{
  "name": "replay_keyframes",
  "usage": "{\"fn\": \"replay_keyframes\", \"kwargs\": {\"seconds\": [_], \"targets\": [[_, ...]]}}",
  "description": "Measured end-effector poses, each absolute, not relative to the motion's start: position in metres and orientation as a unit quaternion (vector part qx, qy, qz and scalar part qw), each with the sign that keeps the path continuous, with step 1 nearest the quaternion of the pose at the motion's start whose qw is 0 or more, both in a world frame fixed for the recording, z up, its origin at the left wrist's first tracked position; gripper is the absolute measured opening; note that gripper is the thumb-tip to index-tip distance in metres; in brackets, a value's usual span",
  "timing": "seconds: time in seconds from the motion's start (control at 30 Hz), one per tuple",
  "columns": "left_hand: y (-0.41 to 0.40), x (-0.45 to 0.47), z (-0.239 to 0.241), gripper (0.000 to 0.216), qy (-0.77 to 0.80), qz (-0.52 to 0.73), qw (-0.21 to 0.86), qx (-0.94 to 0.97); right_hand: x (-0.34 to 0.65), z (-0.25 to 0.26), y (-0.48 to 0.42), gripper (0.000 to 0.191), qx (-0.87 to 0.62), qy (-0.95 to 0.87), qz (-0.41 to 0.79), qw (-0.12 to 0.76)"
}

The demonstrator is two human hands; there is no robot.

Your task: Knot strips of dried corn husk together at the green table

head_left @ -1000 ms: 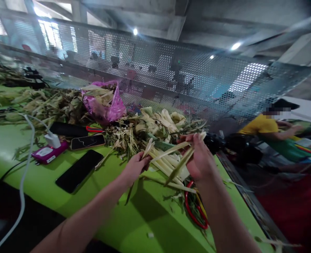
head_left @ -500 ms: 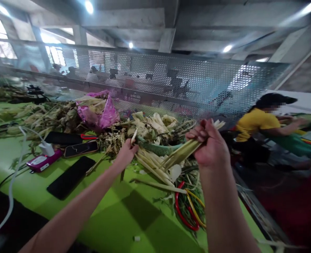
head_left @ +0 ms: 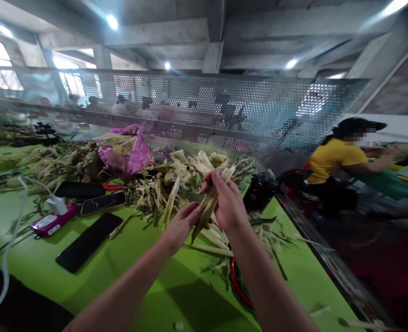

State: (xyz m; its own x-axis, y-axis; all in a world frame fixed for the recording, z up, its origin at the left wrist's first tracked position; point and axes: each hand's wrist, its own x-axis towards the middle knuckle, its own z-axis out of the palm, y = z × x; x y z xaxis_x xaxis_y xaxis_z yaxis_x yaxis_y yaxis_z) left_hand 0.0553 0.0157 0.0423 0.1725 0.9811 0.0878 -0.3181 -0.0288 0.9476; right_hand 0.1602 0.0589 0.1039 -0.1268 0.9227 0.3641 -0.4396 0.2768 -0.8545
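My right hand (head_left: 228, 204) is closed round a small bundle of pale green leaf strips (head_left: 209, 203), held upright above the green table (head_left: 148, 286). My left hand (head_left: 181, 226) pinches the lower part of the same bundle, and a loose strip (head_left: 171, 206) sticks up beside it. Under both hands lie more cut strips (head_left: 210, 240) and a heap of husks and leaves (head_left: 176, 177).
Two dark phones (head_left: 88, 240) (head_left: 103, 203), a pink power bank with a white charger (head_left: 50, 219) and its cable lie at left. A pink bag (head_left: 126, 152) of leaves sits behind. Red rings (head_left: 236, 283) lie near my right arm. A person in yellow (head_left: 331, 161) works at right, beyond a perforated metal screen (head_left: 224, 110).
My right hand came down and left with the bundle, turning it upright. My left hand rose from the strips on the table and took hold of the bundle's lower part.
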Motion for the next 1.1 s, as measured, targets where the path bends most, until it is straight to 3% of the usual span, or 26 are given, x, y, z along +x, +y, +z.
{"fn": "replay_keyframes", "kwargs": {"seconds": [0.5,0.63,0.8,1.0,1.1], "targets": [[0.015,0.047,0.035,0.044,0.314,0.543,0.669,0.399,0.149,0.079,0.062,0.049,-0.397,-0.635,0.532,0.394],[0.018,0.047,0.030,0.043,0.343,0.539,0.646,0.418,0.151,0.082,0.065,0.038,-0.379,-0.652,0.497,0.429],[0.019,0.045,0.030,0.043,0.337,0.523,0.641,0.450,0.171,0.105,0.067,0.040,-0.329,-0.660,0.444,0.508],[0.016,0.043,0.033,0.043,0.331,0.514,0.655,0.443,0.187,0.115,0.065,0.035,-0.347,-0.733,0.405,0.422],[0.016,0.042,0.032,0.042,0.325,0.522,0.653,0.442,0.185,0.113,0.064,0.035,-0.332,-0.716,0.423,0.444]]}}
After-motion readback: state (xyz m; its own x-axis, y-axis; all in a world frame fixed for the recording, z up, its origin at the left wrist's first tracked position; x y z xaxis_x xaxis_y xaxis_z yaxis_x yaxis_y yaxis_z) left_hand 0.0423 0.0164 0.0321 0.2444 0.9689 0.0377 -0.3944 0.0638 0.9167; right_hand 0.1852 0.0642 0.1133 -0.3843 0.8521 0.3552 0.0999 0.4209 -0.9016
